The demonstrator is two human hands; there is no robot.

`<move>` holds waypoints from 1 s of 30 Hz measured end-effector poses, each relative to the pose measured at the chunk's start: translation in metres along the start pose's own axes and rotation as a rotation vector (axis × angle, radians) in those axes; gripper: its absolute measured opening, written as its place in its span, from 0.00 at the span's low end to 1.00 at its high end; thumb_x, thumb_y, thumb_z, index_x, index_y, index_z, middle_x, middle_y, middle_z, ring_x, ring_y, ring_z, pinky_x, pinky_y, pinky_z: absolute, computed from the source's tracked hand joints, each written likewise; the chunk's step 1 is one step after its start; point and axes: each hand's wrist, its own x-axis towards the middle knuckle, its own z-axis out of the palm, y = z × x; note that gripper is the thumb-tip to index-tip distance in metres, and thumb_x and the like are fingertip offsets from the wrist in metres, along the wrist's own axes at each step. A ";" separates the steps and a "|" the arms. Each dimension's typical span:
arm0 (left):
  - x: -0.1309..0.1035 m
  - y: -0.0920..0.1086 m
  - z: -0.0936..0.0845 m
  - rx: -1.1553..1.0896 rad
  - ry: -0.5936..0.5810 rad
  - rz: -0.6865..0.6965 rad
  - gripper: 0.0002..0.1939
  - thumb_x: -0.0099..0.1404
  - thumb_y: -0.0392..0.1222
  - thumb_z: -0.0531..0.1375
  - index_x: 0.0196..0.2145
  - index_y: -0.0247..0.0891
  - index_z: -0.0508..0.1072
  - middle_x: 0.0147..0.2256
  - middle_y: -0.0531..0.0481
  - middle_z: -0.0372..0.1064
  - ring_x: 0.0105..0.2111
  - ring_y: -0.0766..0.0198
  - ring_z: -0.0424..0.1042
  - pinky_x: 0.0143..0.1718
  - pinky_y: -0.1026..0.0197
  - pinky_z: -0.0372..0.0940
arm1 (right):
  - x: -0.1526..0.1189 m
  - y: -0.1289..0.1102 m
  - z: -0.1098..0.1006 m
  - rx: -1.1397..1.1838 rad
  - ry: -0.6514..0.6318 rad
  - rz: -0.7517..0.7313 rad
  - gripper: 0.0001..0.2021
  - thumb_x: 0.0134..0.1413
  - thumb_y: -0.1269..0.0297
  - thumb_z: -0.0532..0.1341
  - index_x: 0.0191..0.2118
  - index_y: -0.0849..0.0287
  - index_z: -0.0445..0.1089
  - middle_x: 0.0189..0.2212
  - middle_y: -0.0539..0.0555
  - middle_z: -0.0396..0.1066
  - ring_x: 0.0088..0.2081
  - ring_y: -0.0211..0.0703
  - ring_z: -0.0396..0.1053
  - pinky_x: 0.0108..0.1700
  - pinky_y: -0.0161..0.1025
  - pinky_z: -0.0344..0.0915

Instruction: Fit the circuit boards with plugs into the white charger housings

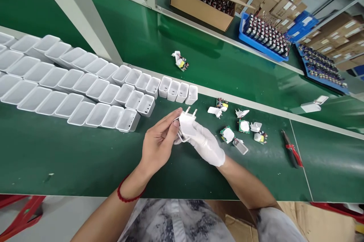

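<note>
My left hand [159, 141], bare with a red cord at the wrist, pinches the left side of a white plug piece [187, 124] over the green bench. Two metal pins stick up from the piece. Around its right side and underneath is my right hand [206, 143], in a white glove, its fingers partly hidden. Right of the hands lie small circuit boards with white parts, one with a round white pad [228, 135], another beside a plug piece [215, 111]. Rows of open white housings [127, 120] stand to the left.
Red-handled pliers [292, 153] lie at the right. Beyond the ledge sits one more circuit board [181, 61]. Farther back are a cardboard box [199, 9], a blue tray [263, 47] of parts and shelves of boxes. A pale post [82, 14] rises at the left.
</note>
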 end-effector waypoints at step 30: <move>-0.006 0.012 0.009 0.087 -0.135 -0.105 0.22 0.67 0.54 0.56 0.53 0.40 0.74 0.58 0.45 0.68 0.52 0.55 0.73 0.46 0.60 0.74 | -0.020 -0.018 -0.013 -0.608 0.303 -0.222 0.17 0.52 0.57 0.67 0.48 0.55 0.73 0.41 0.54 0.74 0.43 0.48 0.71 0.51 0.46 0.67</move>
